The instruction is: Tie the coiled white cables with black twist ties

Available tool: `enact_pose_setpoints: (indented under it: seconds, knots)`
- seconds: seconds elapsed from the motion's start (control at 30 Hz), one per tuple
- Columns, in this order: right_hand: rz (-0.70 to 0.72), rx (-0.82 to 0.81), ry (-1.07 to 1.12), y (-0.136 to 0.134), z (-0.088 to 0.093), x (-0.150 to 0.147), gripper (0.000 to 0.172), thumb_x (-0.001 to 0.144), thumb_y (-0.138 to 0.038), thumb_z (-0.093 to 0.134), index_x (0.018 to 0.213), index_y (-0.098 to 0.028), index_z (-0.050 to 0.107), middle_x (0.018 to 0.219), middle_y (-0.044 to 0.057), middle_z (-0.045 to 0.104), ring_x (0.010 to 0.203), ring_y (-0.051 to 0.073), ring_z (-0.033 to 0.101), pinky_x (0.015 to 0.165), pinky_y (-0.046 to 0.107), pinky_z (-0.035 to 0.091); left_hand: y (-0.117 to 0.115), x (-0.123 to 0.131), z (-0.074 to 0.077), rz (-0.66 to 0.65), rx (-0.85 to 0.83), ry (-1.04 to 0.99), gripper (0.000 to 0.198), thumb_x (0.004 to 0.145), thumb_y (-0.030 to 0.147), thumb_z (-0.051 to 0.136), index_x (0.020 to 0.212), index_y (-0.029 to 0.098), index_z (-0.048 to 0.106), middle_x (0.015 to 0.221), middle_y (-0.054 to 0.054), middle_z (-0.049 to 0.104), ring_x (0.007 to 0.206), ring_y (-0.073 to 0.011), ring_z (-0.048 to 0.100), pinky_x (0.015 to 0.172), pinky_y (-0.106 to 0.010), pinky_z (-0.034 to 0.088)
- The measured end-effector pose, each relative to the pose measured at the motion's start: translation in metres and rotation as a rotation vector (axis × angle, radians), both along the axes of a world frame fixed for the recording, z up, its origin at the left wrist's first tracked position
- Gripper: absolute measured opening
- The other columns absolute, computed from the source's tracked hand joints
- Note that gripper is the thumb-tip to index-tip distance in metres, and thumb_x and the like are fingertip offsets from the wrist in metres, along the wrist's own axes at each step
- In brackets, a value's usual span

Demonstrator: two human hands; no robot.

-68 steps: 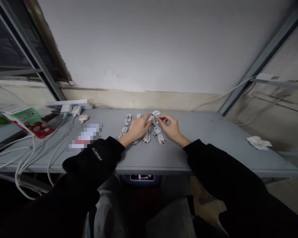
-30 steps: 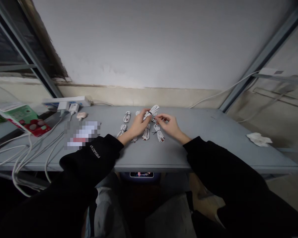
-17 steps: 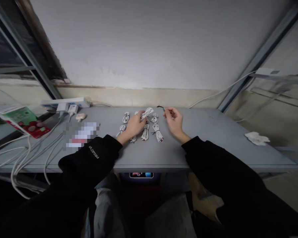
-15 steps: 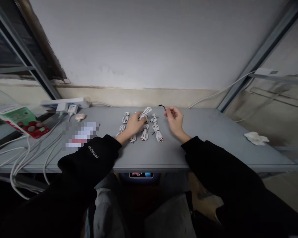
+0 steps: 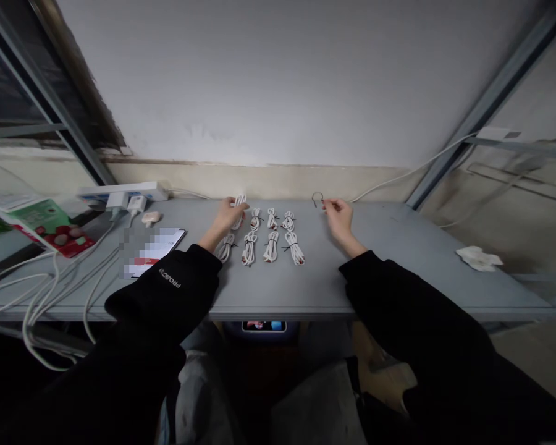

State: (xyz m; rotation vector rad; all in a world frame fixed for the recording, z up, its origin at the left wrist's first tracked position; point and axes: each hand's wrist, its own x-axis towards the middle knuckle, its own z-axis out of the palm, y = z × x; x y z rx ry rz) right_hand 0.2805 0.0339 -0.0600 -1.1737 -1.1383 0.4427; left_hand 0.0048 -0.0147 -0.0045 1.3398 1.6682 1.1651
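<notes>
Several coiled white cables (image 5: 271, 238), each bound with a black tie, lie in two rows on the grey table (image 5: 306, 284). My left hand (image 5: 225, 217) is at the far left of the back row, its fingers closed on a white coiled cable (image 5: 239, 202). My right hand (image 5: 337, 214) is to the right of the rows near the table's back edge and pinches a thin black twist tie (image 5: 317, 197) that curls up from the fingertips.
A white power strip (image 5: 120, 193) with chargers sits at the back left, with white cords (image 5: 50, 284) trailing off the front left. A phone (image 5: 152, 250) lies left of the cables, a red and green packet (image 5: 50, 225) farther left. A crumpled tissue (image 5: 479, 258) lies right.
The black tie came off the lifted cable in my right hand, which moved right and back. My left hand carried the untied cable to the left end of the back row.
</notes>
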Motion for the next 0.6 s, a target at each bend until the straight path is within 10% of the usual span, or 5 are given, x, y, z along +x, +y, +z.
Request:
enact_pose_setpoints:
  seconds: [0.33, 0.6]
  knots:
    - [-0.087, -0.042, -0.042, 0.009, -0.005, 0.013, 0.013, 0.077, -0.029, 0.058, 0.069, -0.019, 0.059, 0.073, 0.005, 0.064, 0.076, 0.02, 0.06, 0.082, 0.037, 0.048, 0.017, -0.037, -0.016, 0.178, 0.097, 0.729, 0.032, 0.085, 0.026, 0.058, 0.112, 0.009, 0.058, 0.104, -0.018, 0.071, 0.1, -0.029, 0.067, 0.076, -0.033, 0.047]
    - [-0.131, -0.212, -0.188, 0.012, -0.01, 0.026, 0.009, 0.074, -0.026, 0.061, 0.071, -0.019, 0.065, 0.085, 0.01, 0.071, 0.087, 0.027, 0.065, 0.088, 0.042, 0.048, 0.016, -0.039, -0.015, 0.046, -0.138, 0.934, 0.035, 0.091, 0.027, 0.049, 0.116, 0.008, 0.064, 0.116, -0.023, 0.07, 0.111, -0.0316, 0.065, 0.08, -0.033, 0.048]
